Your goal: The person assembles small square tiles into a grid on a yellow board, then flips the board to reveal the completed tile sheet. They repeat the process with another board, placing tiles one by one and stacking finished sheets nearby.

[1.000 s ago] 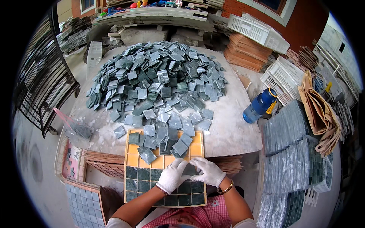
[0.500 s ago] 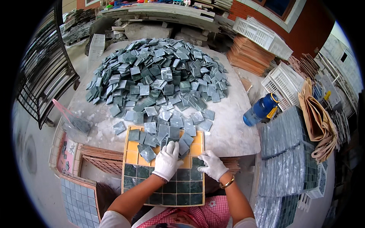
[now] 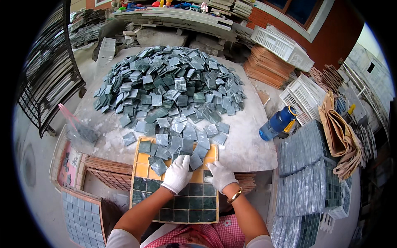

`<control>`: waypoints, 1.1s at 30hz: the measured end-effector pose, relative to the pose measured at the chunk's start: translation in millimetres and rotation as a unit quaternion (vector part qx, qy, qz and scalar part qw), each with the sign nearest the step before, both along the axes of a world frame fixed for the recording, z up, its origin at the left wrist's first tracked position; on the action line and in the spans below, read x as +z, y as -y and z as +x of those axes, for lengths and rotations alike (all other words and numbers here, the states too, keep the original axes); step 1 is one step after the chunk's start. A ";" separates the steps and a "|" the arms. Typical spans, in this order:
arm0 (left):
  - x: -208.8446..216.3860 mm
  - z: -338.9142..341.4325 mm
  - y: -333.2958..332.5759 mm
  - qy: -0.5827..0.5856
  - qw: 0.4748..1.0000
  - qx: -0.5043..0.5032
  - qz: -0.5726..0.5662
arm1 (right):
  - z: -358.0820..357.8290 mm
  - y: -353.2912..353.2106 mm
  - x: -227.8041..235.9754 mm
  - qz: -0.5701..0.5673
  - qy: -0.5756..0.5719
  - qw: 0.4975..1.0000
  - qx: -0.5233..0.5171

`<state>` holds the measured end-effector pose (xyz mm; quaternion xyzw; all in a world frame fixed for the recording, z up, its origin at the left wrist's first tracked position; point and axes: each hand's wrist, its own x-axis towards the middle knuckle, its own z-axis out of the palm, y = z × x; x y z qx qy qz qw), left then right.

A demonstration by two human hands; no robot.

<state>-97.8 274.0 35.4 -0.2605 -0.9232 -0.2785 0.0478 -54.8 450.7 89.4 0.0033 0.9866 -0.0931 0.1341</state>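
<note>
A shallow grid tray (image 3: 140, 170) with a yellow base overhangs the table's near edge. Its near rows hold dark green square tiles (image 3: 181, 202), and loose grey-green tiles (image 3: 158, 167) lie over the yellow far part. My left hand (image 3: 178, 174), in a white glove, is over the tray's middle with its fingers together against the loose tiles; whatever is under the fingertips is hidden. At the tray's right edge is my gloved right hand (image 3: 222, 176), thumb and forefinger apart beside the end of a row. No tile shows between them.
A big heap of tiles (image 3: 173, 78) covers the middle of the pale table (image 3: 252, 149). A blue bottle (image 3: 276, 124) stands at its right edge, a plastic bag (image 3: 82, 131) at its left. Wrapped tile stacks (image 3: 304, 182) rise on the right, below white crates (image 3: 304, 97).
The whole view has shifted slightly. My right hand has come a little up along the tray's edge, its fingers reaching further forward. My left hand stays at the loose tiles.
</note>
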 end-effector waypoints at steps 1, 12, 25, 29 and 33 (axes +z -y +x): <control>1.7 0.1 3.3 0.001 1.000 -0.012 0.011 | -3.9 7.4 4.1 -0.035 -0.040 0.998 -0.018; -2.3 -58.6 31.4 -0.057 0.994 -0.086 0.030 | -31.7 11.8 -26.5 -0.262 -0.075 0.952 -0.141; 1.2 -70.4 42.4 -0.064 0.992 -0.044 0.102 | -59.2 50.7 -14.7 -0.081 -0.131 0.968 -0.199; 36.3 -64.3 53.9 0.070 0.981 -0.044 0.176 | -35.5 0.0 -31.8 -0.468 -0.034 0.873 -0.133; 31.1 -24.9 62.6 0.090 0.982 -0.105 0.132 | -19.0 -21.4 -39.1 -0.771 0.142 0.616 -0.078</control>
